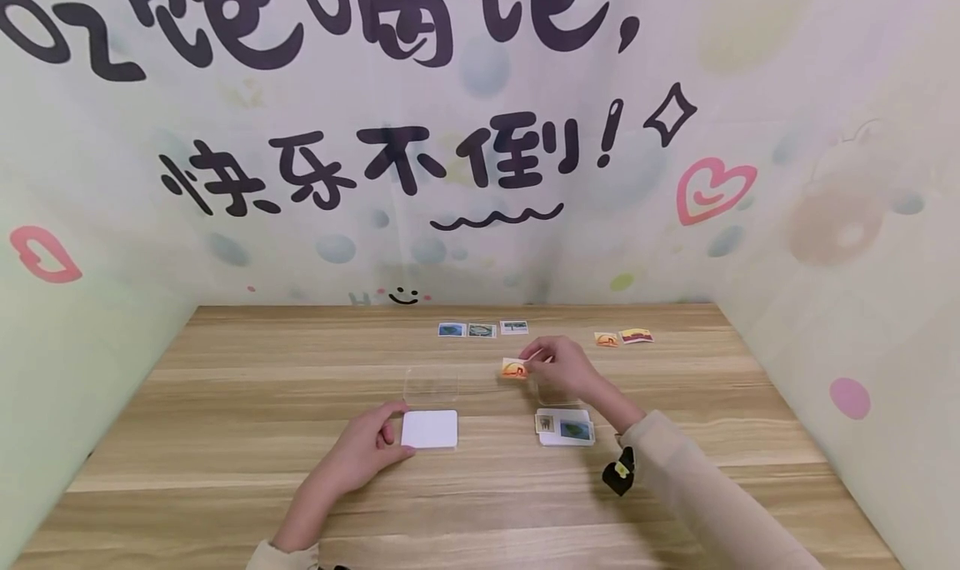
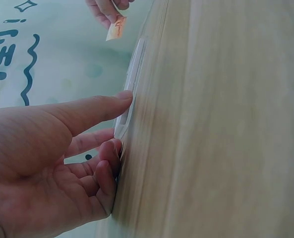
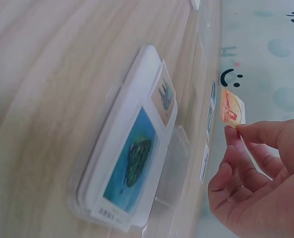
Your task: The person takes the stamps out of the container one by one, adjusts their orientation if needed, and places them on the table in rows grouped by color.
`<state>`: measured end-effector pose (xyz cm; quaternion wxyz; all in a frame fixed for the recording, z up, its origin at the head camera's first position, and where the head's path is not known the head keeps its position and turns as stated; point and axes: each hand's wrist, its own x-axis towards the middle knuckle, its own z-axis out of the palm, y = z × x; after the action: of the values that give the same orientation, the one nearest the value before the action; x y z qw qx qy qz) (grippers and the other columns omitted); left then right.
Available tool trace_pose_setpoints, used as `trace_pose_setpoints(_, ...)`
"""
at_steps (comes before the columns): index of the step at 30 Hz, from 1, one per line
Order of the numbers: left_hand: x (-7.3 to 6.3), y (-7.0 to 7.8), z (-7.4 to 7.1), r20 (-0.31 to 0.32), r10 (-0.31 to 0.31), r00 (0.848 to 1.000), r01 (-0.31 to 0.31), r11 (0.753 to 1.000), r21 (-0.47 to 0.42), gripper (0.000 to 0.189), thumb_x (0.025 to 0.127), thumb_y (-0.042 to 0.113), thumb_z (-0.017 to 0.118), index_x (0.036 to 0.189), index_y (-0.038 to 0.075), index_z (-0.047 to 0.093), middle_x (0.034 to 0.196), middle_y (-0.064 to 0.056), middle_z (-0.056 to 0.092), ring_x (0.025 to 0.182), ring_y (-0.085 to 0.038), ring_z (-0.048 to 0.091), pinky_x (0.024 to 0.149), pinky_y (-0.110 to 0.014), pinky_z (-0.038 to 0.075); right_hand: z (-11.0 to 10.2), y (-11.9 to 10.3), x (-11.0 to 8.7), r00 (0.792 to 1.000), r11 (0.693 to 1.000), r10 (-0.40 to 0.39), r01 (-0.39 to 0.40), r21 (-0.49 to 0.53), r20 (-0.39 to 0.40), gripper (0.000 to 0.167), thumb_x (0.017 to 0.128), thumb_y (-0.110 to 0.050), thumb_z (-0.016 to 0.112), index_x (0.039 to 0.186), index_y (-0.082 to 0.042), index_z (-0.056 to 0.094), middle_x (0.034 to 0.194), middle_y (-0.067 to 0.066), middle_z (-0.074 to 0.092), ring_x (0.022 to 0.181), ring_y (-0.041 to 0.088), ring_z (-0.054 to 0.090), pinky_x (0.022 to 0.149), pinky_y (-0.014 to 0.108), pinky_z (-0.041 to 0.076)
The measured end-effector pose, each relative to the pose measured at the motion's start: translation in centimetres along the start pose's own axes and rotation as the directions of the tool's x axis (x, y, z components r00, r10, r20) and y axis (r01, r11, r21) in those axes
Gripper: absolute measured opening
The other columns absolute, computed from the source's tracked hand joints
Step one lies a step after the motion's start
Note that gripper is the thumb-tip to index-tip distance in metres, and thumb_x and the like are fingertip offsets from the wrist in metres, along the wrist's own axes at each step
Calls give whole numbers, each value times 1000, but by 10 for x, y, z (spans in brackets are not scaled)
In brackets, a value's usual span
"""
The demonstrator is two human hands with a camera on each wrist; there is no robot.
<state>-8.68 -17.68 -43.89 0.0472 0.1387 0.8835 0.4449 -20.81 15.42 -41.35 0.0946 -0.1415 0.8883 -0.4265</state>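
The fingers of the right hand pinch the orange picture stamp by its edge above the tabletop, so a loose pinch could let it drop. The left hand's thumb and finger hold the left white card pile; a bump from the right sleeve might knock the blue picture stamp poking past the right white card pile.

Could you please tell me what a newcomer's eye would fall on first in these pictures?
The big black lettering across the back wall would probably win. Next come the small orange picture card, held above the wooden table in the right grip, and the flat white pad left of centre, with the left grip at its left end.
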Motion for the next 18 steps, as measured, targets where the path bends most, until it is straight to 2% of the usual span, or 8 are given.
trace_pose_setpoints(6,0,1,-1,1,6,1000,-6,1000,-1,52,86,8,86,128,-7,60,84,-2,53,69,-6,45,62,-22,42,-5,3,1,1000,1000,2,-3,-28,-16,11,98,-3,68,105,2,75,93,13,75,84,20,66,69,29,50)
trace_pose_setpoints(13,0,1,-2,5,-5,1000,5,1000,-6,53,86,9,86,129,-7,60,84,-2,53,69,-7,45,63,-22,41,-11,7,2,998,999,49,-49,-13,-25,12,99,-3,67,108,2,74,95,13,74,83,20,64,68,29,50)
trace_pose_setpoints(18,0,1,-1,4,-7,1000,7,1000,-2,54,86,9,87,130,-7,60,84,-2,53,68,-6,46,62,-22,42,-14,10,2,998,999,49,-49,-15,-33,14,98,-2,66,109,4,73,96,16,74,85,22,64,68,28,50)
